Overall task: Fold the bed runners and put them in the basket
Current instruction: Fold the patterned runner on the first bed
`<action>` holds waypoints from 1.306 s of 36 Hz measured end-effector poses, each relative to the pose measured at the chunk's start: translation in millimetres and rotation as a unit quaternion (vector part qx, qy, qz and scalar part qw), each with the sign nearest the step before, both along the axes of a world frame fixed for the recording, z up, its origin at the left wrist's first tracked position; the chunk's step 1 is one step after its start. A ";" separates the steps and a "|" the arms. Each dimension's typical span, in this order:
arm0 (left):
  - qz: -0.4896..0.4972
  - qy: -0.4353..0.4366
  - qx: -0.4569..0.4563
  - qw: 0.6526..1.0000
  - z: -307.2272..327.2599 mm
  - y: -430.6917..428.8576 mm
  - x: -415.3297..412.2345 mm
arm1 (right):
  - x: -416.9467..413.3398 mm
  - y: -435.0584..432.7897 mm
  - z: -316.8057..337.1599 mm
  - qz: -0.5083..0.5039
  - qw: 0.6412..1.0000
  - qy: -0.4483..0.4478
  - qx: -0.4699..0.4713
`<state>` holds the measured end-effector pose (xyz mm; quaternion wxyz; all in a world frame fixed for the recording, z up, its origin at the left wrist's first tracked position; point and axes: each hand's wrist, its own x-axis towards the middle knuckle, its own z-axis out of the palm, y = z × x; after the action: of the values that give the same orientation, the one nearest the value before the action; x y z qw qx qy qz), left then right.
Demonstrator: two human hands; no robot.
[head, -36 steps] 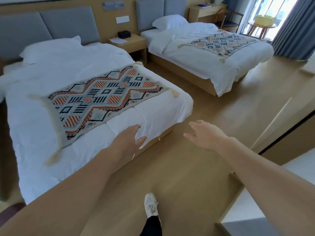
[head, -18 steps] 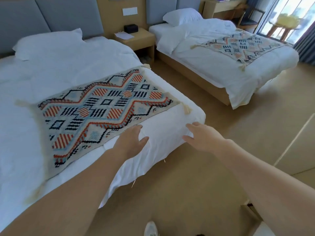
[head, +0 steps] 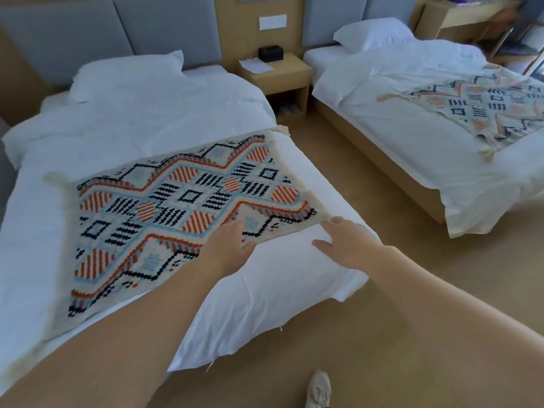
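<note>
Hotel room, bed runner (head: 182, 207) flat on near bed (head: 279, 290) at 10 o'clock; left hand (head: 232, 245), right hand (head: 350, 242) spread empty at its edge, should pinch corners evenly

There are two beds, a near bed (head: 35, 231) on the left and a far bed (head: 412, 148) on the right. Each carries one of the two patterned runners, the left runner (head: 182, 213) and the right runner (head: 485, 110), and one of the two white pillows, the left pillow (head: 129, 75) and the right pillow (head: 371, 33). Between the beds is one nightstand (head: 282, 75) bearing one black box (head: 270, 52) and one sheet of paper (head: 255, 66), with one white wall plate (head: 273, 22) above it and one desk (head: 465, 13) far right, while near the viewer are two hands, the left hand (head: 229, 245) and the right hand (head: 350, 245), and one shoe (head: 319, 390).
</note>
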<state>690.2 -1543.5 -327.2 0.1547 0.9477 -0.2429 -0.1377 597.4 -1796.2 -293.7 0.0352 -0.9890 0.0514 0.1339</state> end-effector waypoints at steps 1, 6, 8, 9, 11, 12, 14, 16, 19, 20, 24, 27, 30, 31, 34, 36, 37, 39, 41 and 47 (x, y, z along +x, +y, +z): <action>0.010 0.001 0.003 1.000 -2.0 -11.0 7.8 | 11.5 -11.2 0.6 0.008 1.000 -0.002 0.003; 0.051 0.000 0.002 0.999 -14.7 -54.1 45.2 | 68.4 -53.8 -6.9 0.041 0.999 0.021 -0.005; 0.062 0.009 0.005 0.998 -20.7 -65.2 59.5 | 91.3 -65.1 -14.8 0.047 0.998 0.036 0.001; 0.067 0.016 0.006 0.998 -24.0 -69.3 67.1 | 103.1 -69.5 -19.5 0.049 0.998 0.042 0.004; 0.076 0.022 0.007 0.997 -30.3 -76.0 84.6 | 127.4 -75.7 -29.8 0.058 0.997 0.051 0.004; 0.078 0.020 0.008 0.997 -33.5 -78.1 94.9 | 140.1 -77.7 -35.4 0.062 0.996 0.056 0.002; 0.082 0.014 0.004 0.997 -40.9 -81.0 117.7 | 165.7 -80.6 -47.5 0.063 0.996 0.063 0.005; 0.085 0.009 0.006 0.996 -49.5 -81.8 142.5 | 190.8 -81.6 -60.2 0.058 0.996 0.066 0.014; 0.089 0.001 0.013 0.996 -67.3 -80.6 182.8 | 228.3 -80.6 -78.9 0.057 0.996 0.063 0.016; 0.088 0.001 0.019 0.996 -74.3 -80.0 196.7 | 240.5 -79.8 -84.9 0.056 0.996 0.061 0.015; 0.079 0.016 0.047 0.996 -110.7 -76.3 256.5 | 295.0 -75.3 -115.5 0.055 0.995 0.079 0.013; 0.080 0.029 0.055 0.995 -143.7 -75.5 296.5 | 336.8 -71.6 -143.8 0.060 0.993 0.097 0.007; 0.091 0.047 0.063 0.993 -175.2 -76.9 324.6 | 373.0 -66.6 -174.3 0.069 0.991 0.113 0.007; 0.095 0.054 0.068 0.992 -190.9 -78.2 336.6 | 389.1 -65.9 -190.1 0.075 0.990 0.122 0.005; 0.108 0.069 0.089 0.988 -220.9 -80.9 357.9 | 419.4 -64.6 -222.1 0.092 0.986 0.141 0.005; 0.121 0.063 0.096 0.986 -245.2 -86.2 379.2 | 447.6 -66.3 -247.5 0.105 0.984 0.141 0.008; 0.126 0.060 0.093 0.986 -257.8 -89.2 389.7 | 461.5 -67.6 -259.6 0.112 0.984 0.140 0.009; 0.131 0.064 0.088 0.985 -283.1 -94.8 407.6 | 485.5 -70.2 -285.3 0.127 0.981 0.148 0.007; 0.138 0.049 0.097 0.984 -312.4 -99.9 424.4 | 505.8 -75.5 -313.9 0.141 0.979 0.148 0.012; 0.184 0.005 0.100 0.978 -383.5 -116.8 479.3 | 565.5 -91.1 -378.4 0.187 0.974 0.126 -0.009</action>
<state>1169.5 -1660.3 -710.7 0.0828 0.9862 -0.0485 -0.1348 1162.9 -1887.4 -672.1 -0.0062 -0.9565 -0.1291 0.2617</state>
